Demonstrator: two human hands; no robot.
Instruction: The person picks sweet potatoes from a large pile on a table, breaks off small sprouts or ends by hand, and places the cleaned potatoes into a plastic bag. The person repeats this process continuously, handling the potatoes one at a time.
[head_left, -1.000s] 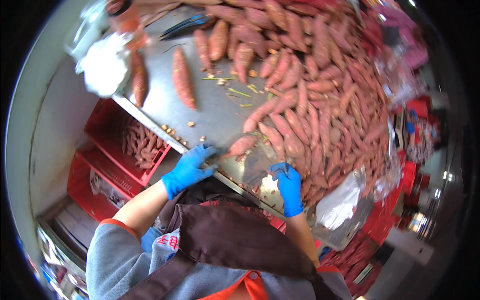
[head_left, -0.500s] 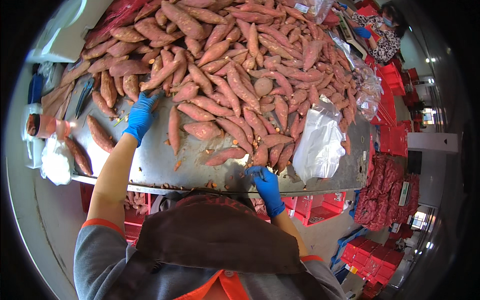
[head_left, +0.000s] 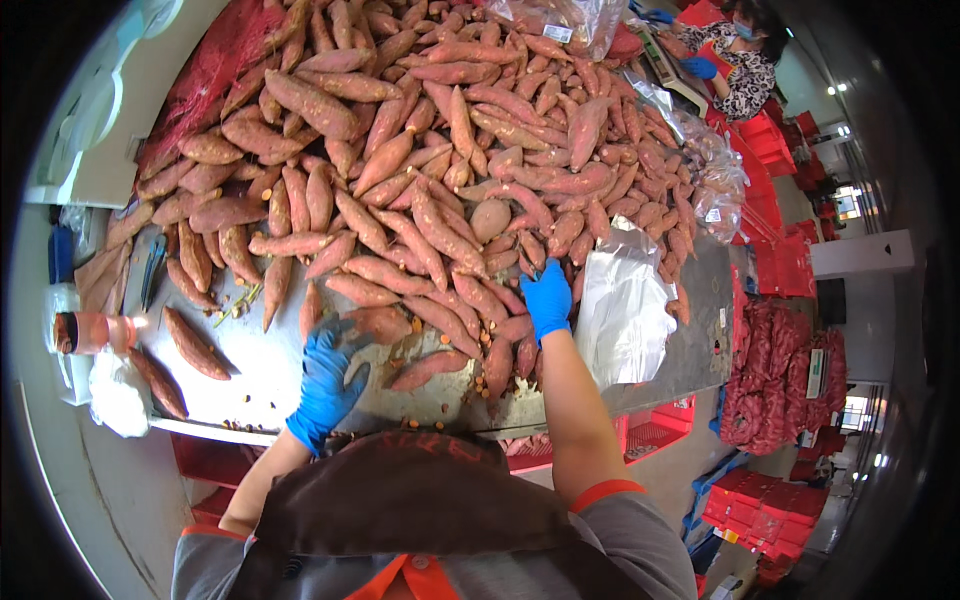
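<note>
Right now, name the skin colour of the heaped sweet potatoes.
The sweet potatoes are reddish-pink with tan patches, in the head view.

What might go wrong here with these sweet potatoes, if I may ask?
The right hand reaches into the heaped sweet potatoes, so some might slide down. The sweet potato near the table's near left corner could roll off if bumped. The plastic bag lies close to the right forearm, which might drag it.
</note>
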